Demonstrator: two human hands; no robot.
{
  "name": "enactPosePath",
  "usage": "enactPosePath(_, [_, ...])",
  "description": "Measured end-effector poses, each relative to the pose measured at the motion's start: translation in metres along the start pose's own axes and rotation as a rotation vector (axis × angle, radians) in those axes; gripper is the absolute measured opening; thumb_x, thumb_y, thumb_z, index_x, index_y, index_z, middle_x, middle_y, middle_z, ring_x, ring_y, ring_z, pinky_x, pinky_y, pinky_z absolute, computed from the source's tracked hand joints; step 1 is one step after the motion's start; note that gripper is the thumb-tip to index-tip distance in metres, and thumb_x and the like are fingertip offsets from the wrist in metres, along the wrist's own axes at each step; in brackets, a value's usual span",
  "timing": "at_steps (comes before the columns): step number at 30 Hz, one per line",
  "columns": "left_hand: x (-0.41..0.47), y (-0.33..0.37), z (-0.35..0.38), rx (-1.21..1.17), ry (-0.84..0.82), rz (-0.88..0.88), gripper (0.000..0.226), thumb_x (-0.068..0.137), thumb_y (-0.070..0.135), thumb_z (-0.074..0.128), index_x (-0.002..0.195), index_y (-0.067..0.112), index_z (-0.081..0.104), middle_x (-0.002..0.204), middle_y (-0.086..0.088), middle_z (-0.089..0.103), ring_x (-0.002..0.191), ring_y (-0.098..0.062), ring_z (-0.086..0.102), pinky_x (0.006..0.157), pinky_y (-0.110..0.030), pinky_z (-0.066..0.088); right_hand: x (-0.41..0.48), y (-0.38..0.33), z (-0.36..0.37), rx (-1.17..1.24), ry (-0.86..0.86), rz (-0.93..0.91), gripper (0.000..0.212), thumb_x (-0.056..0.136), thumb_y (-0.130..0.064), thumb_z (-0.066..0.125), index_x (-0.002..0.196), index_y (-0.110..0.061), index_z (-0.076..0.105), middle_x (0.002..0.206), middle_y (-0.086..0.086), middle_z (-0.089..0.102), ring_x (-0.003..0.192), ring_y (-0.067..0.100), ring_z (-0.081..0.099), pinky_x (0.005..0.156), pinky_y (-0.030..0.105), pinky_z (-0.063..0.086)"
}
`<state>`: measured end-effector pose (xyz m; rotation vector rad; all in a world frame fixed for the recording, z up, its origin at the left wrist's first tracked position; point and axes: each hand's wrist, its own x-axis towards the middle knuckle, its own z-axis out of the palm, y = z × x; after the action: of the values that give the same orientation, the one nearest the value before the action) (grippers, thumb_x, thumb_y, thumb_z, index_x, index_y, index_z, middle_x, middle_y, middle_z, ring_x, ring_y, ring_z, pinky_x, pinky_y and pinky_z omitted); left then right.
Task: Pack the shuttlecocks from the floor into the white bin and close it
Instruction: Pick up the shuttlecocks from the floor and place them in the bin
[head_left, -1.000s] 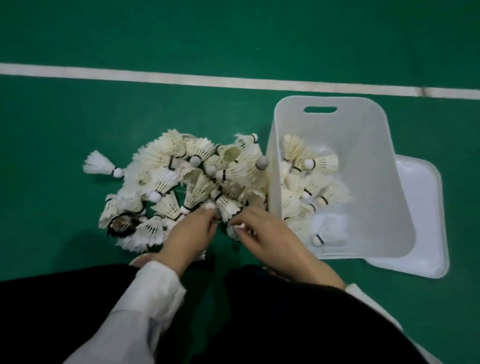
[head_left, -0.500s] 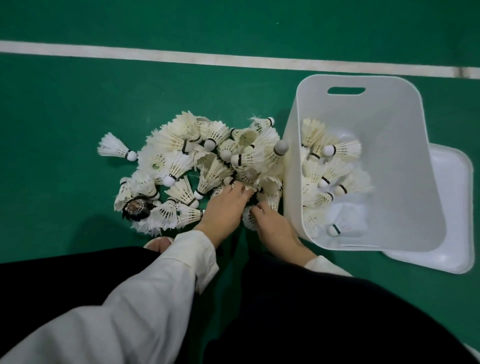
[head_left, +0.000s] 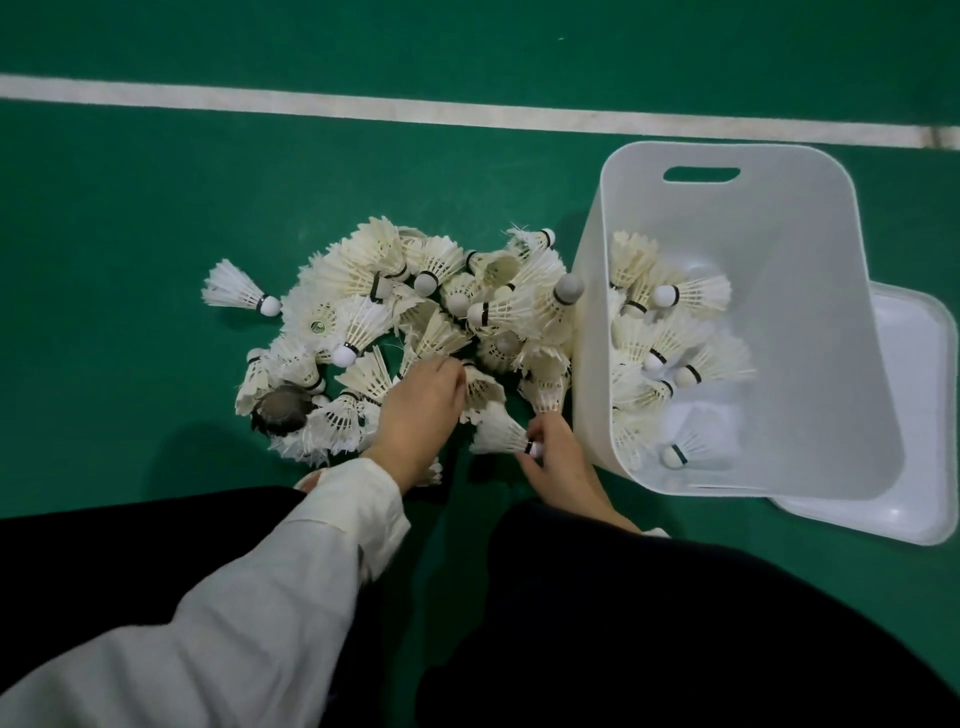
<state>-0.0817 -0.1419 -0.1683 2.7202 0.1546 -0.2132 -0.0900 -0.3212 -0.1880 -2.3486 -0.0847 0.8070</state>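
A heap of white feather shuttlecocks (head_left: 415, 322) lies on the green floor left of the white bin (head_left: 810, 332). The bin stands open with several shuttlecocks (head_left: 670, 338) piled against its left wall. My left hand (head_left: 415, 410) reaches into the near edge of the heap, its fingers curled round a shuttlecock (head_left: 480, 389). My right hand (head_left: 556, 457) pinches the cork end of another shuttlecock (head_left: 498, 434) just left of the bin's near corner.
The bin's white lid (head_left: 914, 415) lies flat on the floor, partly under the bin's right side. One shuttlecock (head_left: 234, 291) lies apart at the heap's left. A dark worn one (head_left: 280, 410) sits at the near left. My dark-trousered knees fill the bottom of the view.
My left hand has pushed further into the heap and taken a shuttlecock. My right hand has drawn back a little, now holding a shuttlecock by its cork. The view shifted slightly.
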Motion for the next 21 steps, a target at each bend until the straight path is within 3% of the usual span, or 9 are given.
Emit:
enactPosePath(3, [-0.002,-0.002,-0.017,-0.157,0.034,-0.151,0.012,0.092,0.021,0.049,0.097,0.014,0.058,0.093,0.0,0.058,0.081,-0.017,0.054,0.067,-0.031,0.046,0.002,0.009,0.007,-0.268,0.009,-0.035,0.006,0.086,-0.012,0.053,0.089,-0.012,0.049,0.098,0.007,0.048,0.087,0.026,0.05,0.076,0.039,0.045])
enactPosePath(8, [-0.026,0.008,-0.033,-0.447,0.035,-0.399,0.011,0.087,0.01,0.051,0.096,0.014,0.049,0.076,0.0,0.055,0.065,-0.015,0.051,0.055,-0.026,0.04,-0.009,-0.006,-0.001,-0.409,0.027,-0.321,0.032,0.083,-0.001,0.054,0.115,-0.004,0.051,0.121,0.015,0.048,0.098,0.032,0.055,0.07,0.036,0.047])
enactPosePath(11, [-0.051,0.015,-0.026,-0.537,-0.013,-0.46,0.014,0.085,0.006,0.05,0.092,0.014,0.042,0.07,-0.003,0.052,0.059,-0.017,0.047,0.051,-0.029,0.037,-0.014,-0.022,-0.004,-0.45,-0.122,-0.595,0.046,0.079,0.0,0.058,0.124,-0.004,0.049,0.133,0.02,0.043,0.105,0.035,0.055,0.071,0.041,0.052])
enactPosePath(13, [-0.061,0.013,-0.017,-0.516,-0.009,-0.439,0.011,0.085,0.006,0.047,0.087,0.015,0.042,0.072,-0.008,0.051,0.06,-0.02,0.047,0.052,-0.032,0.035,-0.014,-0.024,-0.001,-0.521,-0.282,-0.648,0.044,0.087,-0.011,0.054,0.13,-0.011,0.045,0.141,0.016,0.035,0.112,0.032,0.05,0.075,0.043,0.051])
enactPosePath(17, [-0.061,0.005,-0.008,-0.511,-0.048,-0.462,0.026,0.091,0.004,0.04,0.09,0.013,0.063,0.095,-0.007,0.046,0.076,-0.021,0.055,0.073,-0.028,0.045,-0.01,-0.007,0.009,-0.692,-0.465,-0.697,0.04,0.093,-0.031,0.048,0.13,-0.018,0.045,0.142,0.015,0.03,0.111,0.033,0.048,0.077,0.045,0.052])
enactPosePath(19, [-0.061,0.003,-0.007,-0.517,-0.075,-0.463,0.029,0.093,0.004,0.039,0.103,0.008,0.066,0.101,-0.006,0.045,0.085,-0.022,0.058,0.084,-0.03,0.048,-0.007,-0.003,0.013,-0.774,-0.537,-0.637,0.042,0.094,-0.03,0.046,0.134,-0.02,0.039,0.145,0.013,0.024,0.117,0.032,0.041,0.08,0.045,0.05])
enactPosePath(21, [-0.061,0.001,-0.007,-0.495,-0.084,-0.439,0.029,0.093,0.006,0.041,0.113,0.006,0.062,0.101,-0.004,0.045,0.087,-0.02,0.058,0.084,-0.029,0.047,-0.002,-0.002,0.016,-0.792,-0.527,-0.562,0.043,0.095,-0.021,0.042,0.137,-0.017,0.033,0.144,0.013,0.023,0.122,0.031,0.036,0.087,0.045,0.046])
